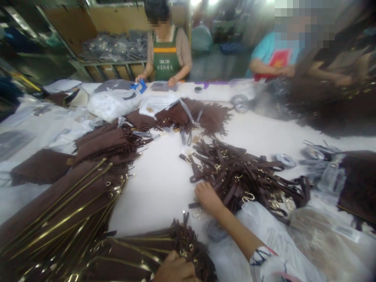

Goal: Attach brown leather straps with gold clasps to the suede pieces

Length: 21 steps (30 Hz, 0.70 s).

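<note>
At the bottom, my left hand (175, 268) is closed on a dark brown zippered pouch (129, 254) with gold teeth and a tasselled end; its fingertips are hidden. My right hand (208, 197) reaches from the lower right to the near left edge of a heap of brown wrist straps (235, 168) with gold clasps. Its fingers are curled, and what lies in them cannot be made out. A strap end sticks out beside the wrist. To the left, brown pouches (58, 211) with long gold zippers lie stacked.
Folded brown fringed pieces (102, 145) lie on the white table (147, 188), more (194, 115) farther back. Clear plastic bags (320, 239) cover the right front. One person in a green apron (166, 58) stands across; other people are at the far right, beside a dark brown pile (335, 102).
</note>
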Each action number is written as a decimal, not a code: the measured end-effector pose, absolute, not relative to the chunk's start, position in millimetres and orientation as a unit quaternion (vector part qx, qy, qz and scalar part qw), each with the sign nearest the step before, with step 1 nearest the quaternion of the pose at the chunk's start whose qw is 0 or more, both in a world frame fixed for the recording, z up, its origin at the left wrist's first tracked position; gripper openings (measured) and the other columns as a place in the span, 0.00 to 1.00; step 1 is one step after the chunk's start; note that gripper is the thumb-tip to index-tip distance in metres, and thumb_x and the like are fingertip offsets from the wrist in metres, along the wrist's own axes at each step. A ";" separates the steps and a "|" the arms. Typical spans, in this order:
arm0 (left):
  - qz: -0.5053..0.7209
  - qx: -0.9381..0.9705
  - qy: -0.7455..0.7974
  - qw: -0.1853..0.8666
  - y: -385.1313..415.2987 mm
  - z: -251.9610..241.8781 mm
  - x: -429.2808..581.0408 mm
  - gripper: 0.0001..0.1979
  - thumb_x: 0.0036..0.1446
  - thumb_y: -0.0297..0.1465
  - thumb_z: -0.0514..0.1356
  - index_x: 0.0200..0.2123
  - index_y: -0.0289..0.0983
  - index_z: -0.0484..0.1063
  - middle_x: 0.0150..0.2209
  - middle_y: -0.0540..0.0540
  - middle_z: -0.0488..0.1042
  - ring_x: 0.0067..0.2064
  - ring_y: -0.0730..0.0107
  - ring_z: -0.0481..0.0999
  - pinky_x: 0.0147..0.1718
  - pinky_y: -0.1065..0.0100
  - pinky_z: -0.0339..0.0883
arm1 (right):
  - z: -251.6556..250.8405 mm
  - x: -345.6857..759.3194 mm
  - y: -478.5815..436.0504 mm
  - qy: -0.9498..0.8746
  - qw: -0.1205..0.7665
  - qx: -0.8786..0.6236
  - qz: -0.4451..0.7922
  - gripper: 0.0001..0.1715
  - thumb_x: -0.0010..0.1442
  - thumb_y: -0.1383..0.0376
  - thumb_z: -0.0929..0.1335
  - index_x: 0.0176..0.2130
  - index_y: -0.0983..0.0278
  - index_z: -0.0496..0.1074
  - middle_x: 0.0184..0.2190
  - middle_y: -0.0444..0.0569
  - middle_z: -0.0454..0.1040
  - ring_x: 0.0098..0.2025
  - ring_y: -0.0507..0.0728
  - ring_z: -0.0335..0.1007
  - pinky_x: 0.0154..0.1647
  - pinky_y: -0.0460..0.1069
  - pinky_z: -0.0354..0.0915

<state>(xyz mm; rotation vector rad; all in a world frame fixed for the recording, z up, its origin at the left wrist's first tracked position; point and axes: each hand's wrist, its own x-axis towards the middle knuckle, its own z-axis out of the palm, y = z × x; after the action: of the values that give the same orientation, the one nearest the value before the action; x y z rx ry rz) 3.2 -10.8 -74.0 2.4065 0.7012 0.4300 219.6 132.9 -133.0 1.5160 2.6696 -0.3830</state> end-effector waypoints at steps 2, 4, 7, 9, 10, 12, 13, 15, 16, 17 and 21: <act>0.160 0.905 0.261 0.297 -7.7 -65.7 6.8 0.20 0.70 0.42 0.43 0.37 0.46 0.73 0.24 0.51 0.70 0.27 0.71 0.67 0.27 0.65 0.52 | -135.3 220.4 129.8 0.866 0.028 0.484 -0.125 0.08 0.63 0.72 0.63 0.41 0.68 0.71 0.42 0.57 0.72 0.46 0.63 0.62 0.48 0.56 0.57; 0.157 0.907 0.258 0.294 -5.9 -59.7 9.4 0.20 0.69 0.43 0.44 0.37 0.46 0.73 0.24 0.51 0.69 0.27 0.71 0.68 0.27 0.65 0.52 | -137.9 220.1 128.3 0.861 0.026 0.492 -0.129 0.08 0.62 0.73 0.63 0.41 0.69 0.71 0.40 0.59 0.72 0.45 0.64 0.63 0.47 0.57 0.58; 0.175 0.910 0.261 0.272 -7.7 -58.8 11.1 0.21 0.69 0.42 0.45 0.32 0.44 0.73 0.22 0.51 0.69 0.27 0.71 0.68 0.27 0.64 0.51 | -133.0 218.6 128.4 0.849 0.003 0.508 -0.146 0.07 0.61 0.75 0.64 0.36 0.70 0.71 0.36 0.60 0.74 0.43 0.65 0.65 0.45 0.57 0.58; 0.179 0.910 0.270 0.258 -10.7 -61.6 11.7 0.22 0.70 0.41 0.46 0.28 0.42 0.71 0.22 0.51 0.70 0.27 0.71 0.69 0.27 0.64 0.52 | -116.1 218.5 126.0 0.841 -0.028 0.515 -0.165 0.06 0.62 0.73 0.64 0.34 0.67 0.71 0.35 0.56 0.74 0.42 0.62 0.66 0.45 0.54 0.59; 0.177 0.907 0.278 0.263 -11.9 -62.8 12.2 0.22 0.70 0.40 0.46 0.27 0.42 0.71 0.22 0.51 0.71 0.27 0.72 0.69 0.27 0.64 0.53 | -102.8 219.3 122.7 0.838 -0.045 0.517 -0.169 0.06 0.64 0.72 0.64 0.35 0.66 0.70 0.36 0.54 0.74 0.42 0.60 0.67 0.45 0.53 0.60; 0.175 0.893 0.290 0.297 -13.0 -63.2 13.5 0.21 0.70 0.41 0.46 0.29 0.42 0.71 0.26 0.51 0.75 0.28 0.73 0.72 0.30 0.64 0.55 | -68.7 222.2 110.1 0.823 -0.104 0.522 -0.201 0.07 0.68 0.67 0.61 0.38 0.63 0.67 0.37 0.48 0.74 0.42 0.56 0.68 0.44 0.49 0.60; 0.181 0.886 0.291 0.313 -12.7 -61.9 14.4 0.21 0.70 0.41 0.46 0.31 0.42 0.72 0.30 0.52 0.77 0.30 0.73 0.74 0.31 0.64 0.56 | -50.2 224.0 100.7 0.810 -0.141 0.520 -0.231 0.08 0.70 0.65 0.59 0.39 0.62 0.66 0.36 0.46 0.74 0.40 0.54 0.69 0.43 0.47 0.61; 0.191 0.873 0.287 0.344 -10.9 -55.3 15.9 0.20 0.70 0.42 0.45 0.33 0.43 0.72 0.36 0.53 0.80 0.35 0.74 0.77 0.34 0.64 0.56 | -17.9 226.4 77.2 0.737 -0.248 0.501 -0.380 0.11 0.72 0.61 0.57 0.39 0.60 0.64 0.27 0.40 0.71 0.30 0.51 0.68 0.35 0.45 0.61; 0.190 0.868 0.285 0.359 -9.8 -50.2 16.4 0.19 0.70 0.41 0.46 0.34 0.43 0.72 0.37 0.54 0.80 0.37 0.74 0.77 0.35 0.64 0.56 | -6.7 226.2 63.8 0.700 -0.277 0.502 -0.426 0.12 0.71 0.58 0.57 0.38 0.59 0.64 0.24 0.39 0.69 0.26 0.51 0.66 0.31 0.45 0.60; 0.185 0.862 0.285 0.376 -8.9 -44.1 16.7 0.18 0.70 0.41 0.46 0.35 0.43 0.72 0.37 0.53 0.80 0.38 0.73 0.78 0.36 0.64 0.56 | 0.1 224.8 49.7 0.671 -0.292 0.509 -0.454 0.13 0.71 0.57 0.58 0.37 0.59 0.64 0.23 0.39 0.67 0.25 0.51 0.65 0.30 0.45 0.59; 0.145 0.815 0.340 0.446 -9.0 -17.1 16.9 0.15 0.68 0.39 0.49 0.35 0.40 0.72 0.33 0.50 0.78 0.37 0.67 0.76 0.38 0.63 0.55 | -11.7 209.9 -9.5 0.636 -0.247 0.580 -0.445 0.16 0.69 0.55 0.58 0.39 0.58 0.69 0.29 0.46 0.72 0.30 0.56 0.68 0.32 0.49 0.62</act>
<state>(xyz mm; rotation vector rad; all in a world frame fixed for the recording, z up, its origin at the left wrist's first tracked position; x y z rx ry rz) 16.9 -9.0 -17.1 2.0179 0.8426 0.3597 209.9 -9.5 -11.7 2.1780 2.3892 -1.6723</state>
